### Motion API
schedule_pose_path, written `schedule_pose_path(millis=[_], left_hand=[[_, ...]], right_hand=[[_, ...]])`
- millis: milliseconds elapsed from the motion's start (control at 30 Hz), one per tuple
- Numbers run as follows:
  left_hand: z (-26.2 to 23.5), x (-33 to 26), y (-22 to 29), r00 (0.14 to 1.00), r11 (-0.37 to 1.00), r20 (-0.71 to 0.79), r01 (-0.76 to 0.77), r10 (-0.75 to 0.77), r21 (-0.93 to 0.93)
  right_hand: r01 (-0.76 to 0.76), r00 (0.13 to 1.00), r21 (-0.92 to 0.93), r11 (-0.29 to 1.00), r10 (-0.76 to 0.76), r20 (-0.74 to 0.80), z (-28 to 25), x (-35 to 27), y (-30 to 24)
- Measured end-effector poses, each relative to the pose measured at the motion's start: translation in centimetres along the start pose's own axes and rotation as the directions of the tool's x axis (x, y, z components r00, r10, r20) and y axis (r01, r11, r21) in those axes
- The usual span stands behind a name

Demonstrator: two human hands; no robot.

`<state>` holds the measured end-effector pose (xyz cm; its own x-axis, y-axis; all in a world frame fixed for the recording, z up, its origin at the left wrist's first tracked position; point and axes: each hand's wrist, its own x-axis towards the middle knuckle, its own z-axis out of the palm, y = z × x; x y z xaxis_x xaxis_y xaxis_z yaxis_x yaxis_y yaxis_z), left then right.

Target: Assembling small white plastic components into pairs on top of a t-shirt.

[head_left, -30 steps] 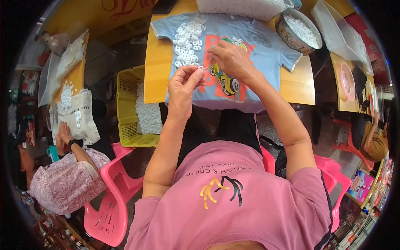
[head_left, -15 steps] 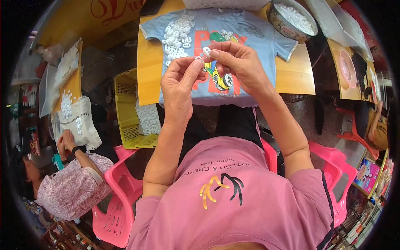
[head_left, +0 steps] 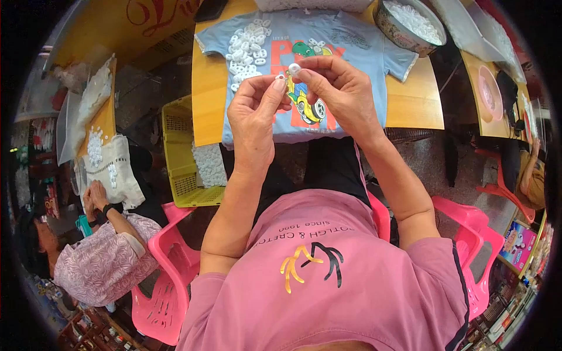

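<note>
Both hands are raised over a light blue T-shirt (head_left: pixel 369 76) with a printed picture, spread flat on a wooden table. My right hand (head_left: pixel 346 96) is closed, pinching a small white plastic piece (head_left: pixel 294 69) with a rounded outline between thumb and index finger. Close beside it, my left hand (head_left: pixel 254 114) pinches another small white piece (head_left: pixel 281 76), of which only the tip shows above the thumb. The two pieces are near each other with a small gap. Loose white oval pieces with holes (head_left: pixel 249 50) are heaped on the shirt beyond my left hand.
A round tin (head_left: pixel 383 23) of white pieces stands at the table's far right corner. A yellow crate (head_left: pixel 178 123) with a white bag of pieces stands left of the table. Another person (head_left: pixel 105 257) sits at the left by a second table. Pink chair arms (head_left: pixel 462 213) flank me.
The right hand's white piece has turned to show a rounder face, and that hand has shifted slightly right. My left hand has moved slightly up and right.
</note>
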<state>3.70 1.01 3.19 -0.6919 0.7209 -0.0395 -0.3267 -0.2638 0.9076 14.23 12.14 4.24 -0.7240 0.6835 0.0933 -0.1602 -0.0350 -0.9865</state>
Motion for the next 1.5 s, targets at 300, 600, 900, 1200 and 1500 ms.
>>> schedule_pose_path(millis=[300,600,900,1200,1500], left_hand=[[0.1,-0.2,0.0,1.0,1.0,-0.012,-0.021,0.021,-0.008],[0.3,-0.3,-0.4,0.998,0.999,-0.061,-0.029,0.027,-0.028],[0.2,-0.3,-0.6,0.998,0.999,-0.065,-0.028,0.026,-0.029],[0.3,-0.7,-0.9,0.997,0.999,-0.073,-0.033,0.03,-0.032],[0.3,-0.9,-0.8,0.999,0.999,-0.05,-0.018,0.016,-0.04]], right_hand=[[0.032,0.999,-0.018,0.999,-0.033,-0.024,0.5,-0.2,0.1],[0.056,0.996,-0.058,0.997,-0.06,-0.066,1.0,-0.2,0.5],[0.052,0.997,-0.061,0.997,-0.055,-0.05,1.0,-0.2,0.6],[0.16,0.986,-0.236,0.959,-0.165,-0.004,0.9,-0.4,1.5],[0.096,0.995,-0.124,0.988,-0.097,-0.007,0.9,-0.6,1.2]])
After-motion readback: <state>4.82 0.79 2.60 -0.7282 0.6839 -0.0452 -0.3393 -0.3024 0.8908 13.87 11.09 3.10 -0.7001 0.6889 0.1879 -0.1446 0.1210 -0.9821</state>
